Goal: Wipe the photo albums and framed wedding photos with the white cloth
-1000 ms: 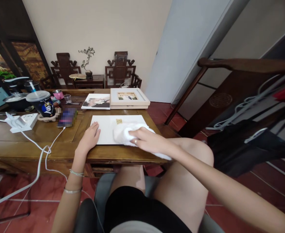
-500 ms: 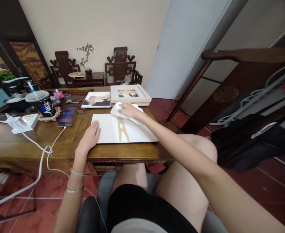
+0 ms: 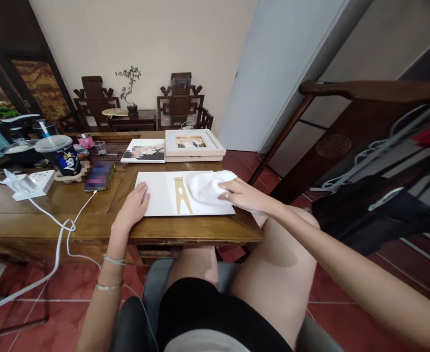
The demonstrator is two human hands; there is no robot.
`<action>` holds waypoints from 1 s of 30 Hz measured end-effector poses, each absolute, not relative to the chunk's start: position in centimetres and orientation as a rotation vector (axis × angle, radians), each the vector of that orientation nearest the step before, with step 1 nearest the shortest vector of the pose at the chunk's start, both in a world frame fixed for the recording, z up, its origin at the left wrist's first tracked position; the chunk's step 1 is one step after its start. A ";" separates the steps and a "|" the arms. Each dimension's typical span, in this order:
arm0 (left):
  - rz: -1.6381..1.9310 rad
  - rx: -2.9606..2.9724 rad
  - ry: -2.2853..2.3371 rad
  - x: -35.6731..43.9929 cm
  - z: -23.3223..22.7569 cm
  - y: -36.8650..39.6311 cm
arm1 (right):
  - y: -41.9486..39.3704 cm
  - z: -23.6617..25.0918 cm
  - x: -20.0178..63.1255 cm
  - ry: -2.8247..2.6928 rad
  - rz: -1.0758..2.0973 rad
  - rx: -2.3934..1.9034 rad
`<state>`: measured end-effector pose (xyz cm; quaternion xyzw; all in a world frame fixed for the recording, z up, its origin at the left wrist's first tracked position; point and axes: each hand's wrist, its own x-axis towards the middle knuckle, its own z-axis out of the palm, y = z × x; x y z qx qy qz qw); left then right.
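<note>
A white board [image 3: 161, 198] with a gold stand piece [image 3: 181, 194] lies flat near the front edge of the wooden table [image 3: 90, 227]. My left hand [image 3: 133, 208] rests flat on the board's left edge, fingers apart. My right hand [image 3: 242, 195] grips a white cloth [image 3: 206, 187] and presses it on the board's right part.
Behind the board lie a photo print [image 3: 144, 150] and a cream picture frame [image 3: 193, 144]. At the left stand a lidded cup [image 3: 59, 154], a phone [image 3: 98, 176], a white power strip [image 3: 30, 183] and its cables [image 3: 63, 234]. A dark wooden chair [image 3: 365, 137] stands at the right.
My right hand swept the cloth from the board's near middle to its far edge, then back to the right side. The gold stand piece came into sight. My left hand stayed put.
</note>
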<state>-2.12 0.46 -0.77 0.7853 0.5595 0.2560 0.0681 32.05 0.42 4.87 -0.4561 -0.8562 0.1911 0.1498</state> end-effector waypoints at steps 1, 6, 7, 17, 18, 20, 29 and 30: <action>0.764 2.367 1.691 -2.1 -0.8 0.5 | -0.8 5.2 32.1 -2.480 0.609 -1.286; 0.752 2.374 1.694 -2.1 -0.7 0.5 | -2.7 6.3 31.9 -2.475 0.705 -1.293; 0.751 2.376 1.694 -2.1 -0.7 0.5 | -2.2 6.2 31.6 -2.457 0.697 -1.298; 0.775 2.383 1.683 -2.3 -0.9 0.6 | 8.9 5.5 27.6 -2.287 0.476 -1.395; 0.778 2.379 1.683 -2.3 -0.8 0.6 | 9.2 5.4 27.4 -2.294 0.437 -1.398; 0.775 2.370 1.683 -2.3 -0.8 0.5 | 9.0 5.1 27.3 -2.319 0.370 -1.391; 0.781 2.369 1.667 -2.2 -0.7 0.4 | -1.3 6.1 29.4 -2.544 0.470 -1.349; 0.773 2.368 1.674 -2.1 -0.7 0.4 | -2.7 6.6 29.7 -2.572 0.526 -1.355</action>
